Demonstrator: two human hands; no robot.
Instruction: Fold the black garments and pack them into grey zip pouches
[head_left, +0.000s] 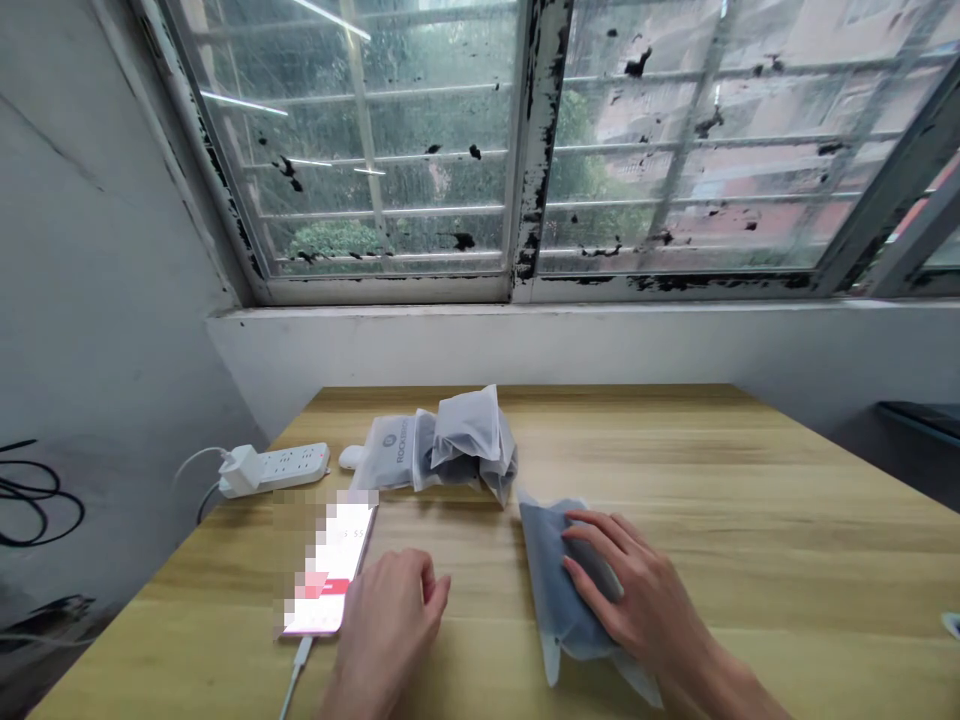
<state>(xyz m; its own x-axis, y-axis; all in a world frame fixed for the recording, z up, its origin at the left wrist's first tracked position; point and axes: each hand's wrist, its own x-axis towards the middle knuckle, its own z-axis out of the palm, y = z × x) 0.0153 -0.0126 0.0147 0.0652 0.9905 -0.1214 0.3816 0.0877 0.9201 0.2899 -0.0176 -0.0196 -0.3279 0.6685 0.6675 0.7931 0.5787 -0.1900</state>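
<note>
Left hand [386, 625] loosely curled, right hand [630, 590] spread flat.

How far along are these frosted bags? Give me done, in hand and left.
Done: several filled frosted bags lie heaped on the table. In hand: the right hand presses on a frosted bag with something grey inside. Left: cannot tell from here; the left hand rests empty beside a phone.

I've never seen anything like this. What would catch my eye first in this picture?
The big window with its black-blotched frame fills the top of the view, above a wooden table. Near the front of the table, the right hand lies on a grey plastic bag, with a heap of similar bags further back. The left hand sits beside a phone.
</note>
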